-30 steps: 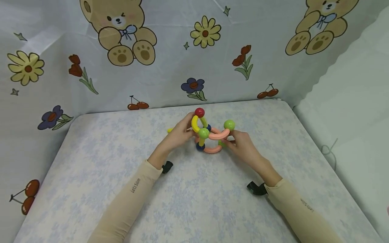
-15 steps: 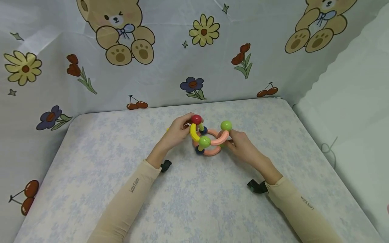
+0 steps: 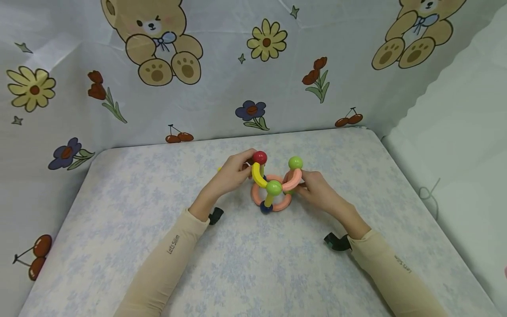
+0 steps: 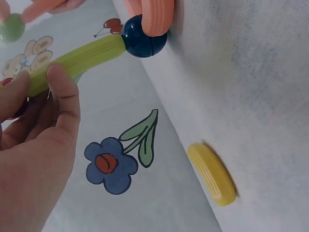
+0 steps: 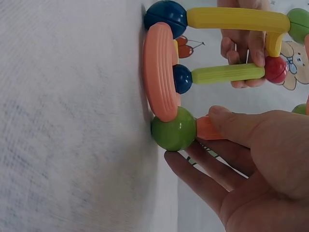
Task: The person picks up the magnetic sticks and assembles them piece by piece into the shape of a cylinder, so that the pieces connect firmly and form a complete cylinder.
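A magnetic stick-and-ball frame stands between both hands. Its base is a ring of curved salmon rods (image 5: 160, 72) with navy balls (image 4: 144, 37) and a green ball (image 5: 174, 129). My left hand (image 3: 233, 172) pinches an upright lime-green rod (image 4: 82, 63) just below the red ball (image 3: 259, 157). My right hand (image 3: 320, 190) pinches a salmon upright rod (image 5: 207, 128) above the base's green ball, a lower finger close to that ball. On top, a curved yellow rod (image 3: 258, 175) links the red ball to the front green ball (image 3: 274, 188); a curved salmon rod (image 3: 292, 180) runs on to the right green ball (image 3: 295, 163).
A loose curved yellow rod (image 4: 212, 174) lies on the table behind my left hand. The table (image 3: 253, 273) has a pale blue-patterned cover. Behind its far edge hangs a white curtain (image 3: 222, 88) printed with bears and flowers. A thin cord (image 3: 429, 197) is at the right.
The frame has turned and come slightly nearer, with its front green ball and front navy ball shifted down and right. Both hands keep their grips; the left has dipped slightly.
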A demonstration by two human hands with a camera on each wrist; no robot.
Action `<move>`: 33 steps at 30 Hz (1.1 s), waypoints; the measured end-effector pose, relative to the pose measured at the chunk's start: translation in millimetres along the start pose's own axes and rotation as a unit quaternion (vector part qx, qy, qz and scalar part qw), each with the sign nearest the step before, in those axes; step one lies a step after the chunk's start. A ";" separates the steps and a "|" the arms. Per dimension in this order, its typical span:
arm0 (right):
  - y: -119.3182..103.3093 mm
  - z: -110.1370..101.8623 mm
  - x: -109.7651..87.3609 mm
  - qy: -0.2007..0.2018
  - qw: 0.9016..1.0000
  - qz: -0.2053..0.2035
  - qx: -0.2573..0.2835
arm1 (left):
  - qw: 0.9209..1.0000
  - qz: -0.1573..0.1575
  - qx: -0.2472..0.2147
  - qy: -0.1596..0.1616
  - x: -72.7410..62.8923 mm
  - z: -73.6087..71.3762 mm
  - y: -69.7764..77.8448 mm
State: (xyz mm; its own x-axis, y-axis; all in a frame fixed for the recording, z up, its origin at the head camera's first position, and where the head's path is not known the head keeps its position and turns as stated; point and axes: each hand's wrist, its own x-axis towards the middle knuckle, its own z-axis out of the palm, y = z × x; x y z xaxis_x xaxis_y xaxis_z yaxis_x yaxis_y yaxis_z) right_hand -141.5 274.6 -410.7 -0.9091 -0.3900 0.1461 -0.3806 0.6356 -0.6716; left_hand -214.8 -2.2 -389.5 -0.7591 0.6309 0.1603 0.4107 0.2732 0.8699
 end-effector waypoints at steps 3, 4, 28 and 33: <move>0.6 1.1 -0.2 0.007 1.000 -0.003 0.002 | 1.000 -0.006 0.001 -0.002 -0.4 -1.2 0.5; 0.9 1.7 -0.4 0.009 1.000 -0.002 0.003 | 1.000 -0.008 0.001 -0.003 -0.5 -1.3 0.8; 0.2 9.6 1.0 0.037 0.999 -0.004 -0.002 | 0.998 -0.030 0.034 -0.048 0.8 -8.0 -10.2; 4.1 15.2 1.3 0.055 0.998 -0.006 -0.006 | 0.990 -0.068 0.098 -0.072 -0.1 3.2 -19.7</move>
State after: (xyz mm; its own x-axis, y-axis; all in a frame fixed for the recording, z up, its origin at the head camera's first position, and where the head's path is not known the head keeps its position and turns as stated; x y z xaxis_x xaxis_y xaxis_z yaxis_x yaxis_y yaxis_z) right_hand -141.7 266.5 -424.3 -0.9175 -0.3218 0.2339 -0.3928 0.6397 -0.6607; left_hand -221.2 -5.3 -408.1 -0.7406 0.6711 -0.0323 0.4103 0.4899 0.7692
